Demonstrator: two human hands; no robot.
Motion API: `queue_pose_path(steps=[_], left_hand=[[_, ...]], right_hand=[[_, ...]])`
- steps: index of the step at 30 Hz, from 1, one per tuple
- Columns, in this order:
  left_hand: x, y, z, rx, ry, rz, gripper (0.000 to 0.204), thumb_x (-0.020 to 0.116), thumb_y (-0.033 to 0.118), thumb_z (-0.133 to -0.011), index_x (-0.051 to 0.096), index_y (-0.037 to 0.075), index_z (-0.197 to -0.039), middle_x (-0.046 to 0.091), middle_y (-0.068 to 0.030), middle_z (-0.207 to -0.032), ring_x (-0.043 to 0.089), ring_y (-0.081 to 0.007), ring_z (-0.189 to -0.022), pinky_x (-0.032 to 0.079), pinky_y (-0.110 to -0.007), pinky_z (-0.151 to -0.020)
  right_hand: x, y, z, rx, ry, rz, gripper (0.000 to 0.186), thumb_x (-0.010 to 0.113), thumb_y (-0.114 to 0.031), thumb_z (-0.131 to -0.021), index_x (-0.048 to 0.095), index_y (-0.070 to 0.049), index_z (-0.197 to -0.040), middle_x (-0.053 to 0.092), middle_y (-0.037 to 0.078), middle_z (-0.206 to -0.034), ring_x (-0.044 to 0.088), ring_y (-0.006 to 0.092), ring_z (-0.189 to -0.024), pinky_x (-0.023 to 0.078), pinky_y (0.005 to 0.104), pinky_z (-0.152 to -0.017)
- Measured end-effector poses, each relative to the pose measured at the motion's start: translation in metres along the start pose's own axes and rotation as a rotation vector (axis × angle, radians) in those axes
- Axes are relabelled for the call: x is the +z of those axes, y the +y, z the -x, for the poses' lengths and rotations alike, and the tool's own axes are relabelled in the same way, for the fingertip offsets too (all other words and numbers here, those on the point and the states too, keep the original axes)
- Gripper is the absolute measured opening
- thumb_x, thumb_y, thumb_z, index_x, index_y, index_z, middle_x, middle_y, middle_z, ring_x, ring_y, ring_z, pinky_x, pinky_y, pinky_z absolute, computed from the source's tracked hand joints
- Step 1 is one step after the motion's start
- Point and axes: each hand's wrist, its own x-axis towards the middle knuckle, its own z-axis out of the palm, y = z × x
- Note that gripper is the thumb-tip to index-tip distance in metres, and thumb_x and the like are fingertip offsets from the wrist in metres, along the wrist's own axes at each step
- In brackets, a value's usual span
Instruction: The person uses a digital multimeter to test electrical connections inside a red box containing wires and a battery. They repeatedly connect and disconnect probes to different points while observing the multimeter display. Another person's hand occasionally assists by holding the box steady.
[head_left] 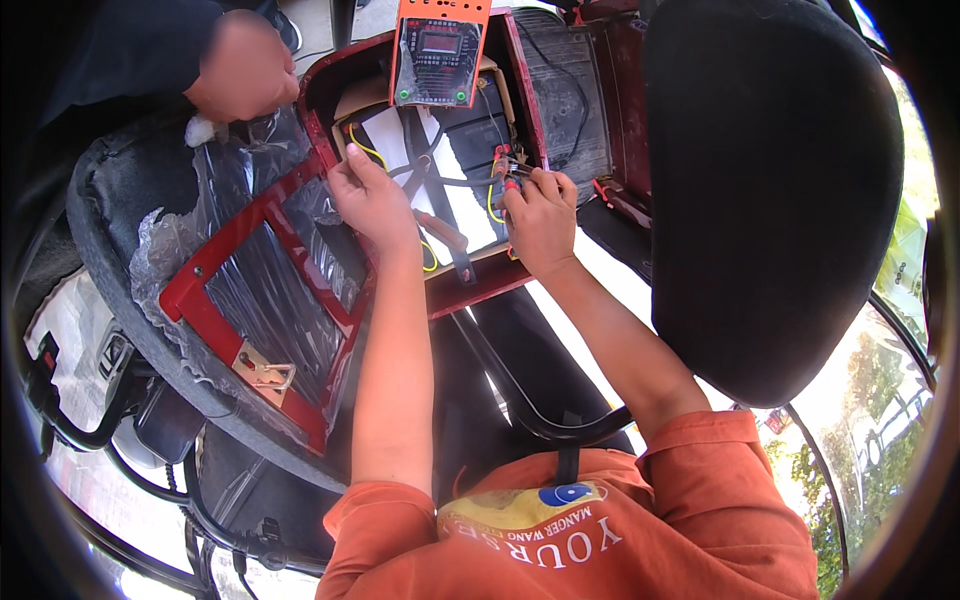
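A dark red metal box (527, 80) holds black batteries (475, 140) with cables, thin yellow wires and a white sheet (465, 205) over part of them. My right hand (543, 220) is closed at the box's right side, its fingertips pinching a small red clip (512, 184) among the wires at a battery. At the left rim, my left hand (375, 200) is loosely open, thumb raised, near a yellow wire (366, 146); its other fingers are partly hidden. Between my hands lies a brown handle-like piece (441, 231). An orange-and-black tester (440, 50) with a small display sits across the far rim.
A red hinged frame (190, 290) with a metal latch (266, 372) lies over a plastic-wrapped seat (130, 215) at the left. Another person's hand (243, 68) rests beyond that seat. A large black padded seat (770, 200) stands at the right. Black tubing (545, 428) curves below the box.
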Motion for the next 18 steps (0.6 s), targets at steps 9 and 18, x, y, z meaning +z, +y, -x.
queue_pose_path(steps=[9,18], left_hand=[[-0.0003,0.0005,-0.0003,0.003,-0.006,0.006,0.04,0.058,0.036,-0.1,0.053,0.0,-0.083,0.051,-0.0024,-0.067,0.046,-0.0101,-0.063,0.04,-0.027,-0.059],[-0.0005,0.0022,-0.0013,0.01,-0.017,0.028,0.039,0.058,0.035,-0.1,0.052,0.0,-0.082,0.05,-0.0014,-0.067,0.044,-0.0093,-0.062,0.039,-0.027,-0.058]], right_hand=[[0.0025,0.0011,-0.005,-0.01,0.037,0.005,0.024,0.078,-0.01,-0.062,0.063,-0.015,-0.08,0.066,0.005,-0.091,0.056,0.0251,-0.109,0.036,0.0436,-0.098],[0.0022,-0.0011,-0.0019,0.013,-0.013,0.013,0.024,0.077,-0.008,-0.062,0.064,-0.015,-0.08,0.066,0.005,-0.091,0.056,0.0249,-0.109,0.036,0.0436,-0.098]])
